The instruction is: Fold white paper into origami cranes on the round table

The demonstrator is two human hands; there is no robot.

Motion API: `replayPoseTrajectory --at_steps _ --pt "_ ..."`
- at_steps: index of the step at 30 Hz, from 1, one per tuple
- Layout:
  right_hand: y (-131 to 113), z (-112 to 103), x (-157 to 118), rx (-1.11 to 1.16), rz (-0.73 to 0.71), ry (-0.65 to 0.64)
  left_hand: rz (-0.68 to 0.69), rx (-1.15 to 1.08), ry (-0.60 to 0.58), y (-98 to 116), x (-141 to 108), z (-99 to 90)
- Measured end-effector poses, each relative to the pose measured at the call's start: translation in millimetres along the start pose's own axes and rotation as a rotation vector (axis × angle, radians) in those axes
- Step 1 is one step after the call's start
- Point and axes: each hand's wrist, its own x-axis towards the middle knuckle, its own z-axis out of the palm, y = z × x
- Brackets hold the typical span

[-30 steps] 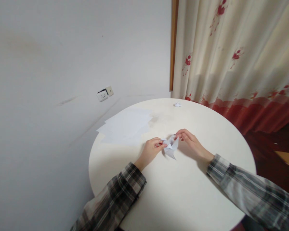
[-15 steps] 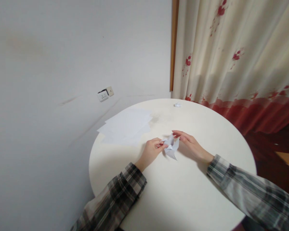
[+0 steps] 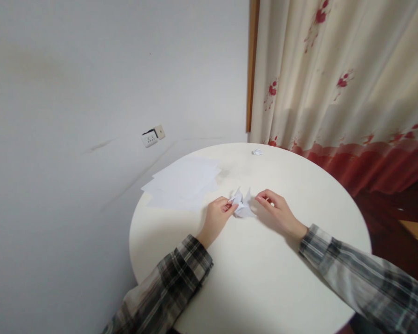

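Observation:
A folded white paper piece [image 3: 243,208] with several pointed flaps standing out is at the middle of the round table. My left hand [image 3: 218,215] pinches its left side between thumb and fingers. To the right of the paper, my right hand [image 3: 276,211] is held with thumb and fingertips drawn together. A small gap shows between those fingertips and the nearest flap, and nothing is visible in them. Some inner folds are hidden behind my left fingers.
Loose white sheets [image 3: 181,181] lie overlapping on the left of the white table [image 3: 264,278]. A small crumpled or folded white paper [image 3: 257,151] rests near the far edge. A wall with a socket [image 3: 149,138] and a flowered curtain [image 3: 310,83] stand behind.
My right hand has drawn back from the flaps, and its fingers have curled in. The folded paper has turned and shifted slightly left in my left hand.

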Motion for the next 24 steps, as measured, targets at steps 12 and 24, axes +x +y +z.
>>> replayPoseTrajectory --at_steps 12,24 --pt "13 3 3 -0.069 -0.114 -0.165 -0.004 -0.119 -0.175 -6 2 -0.1" --pt "18 4 -1 -0.021 -0.056 -0.116 -0.054 -0.122 -0.132 -11 -1 -1.0"
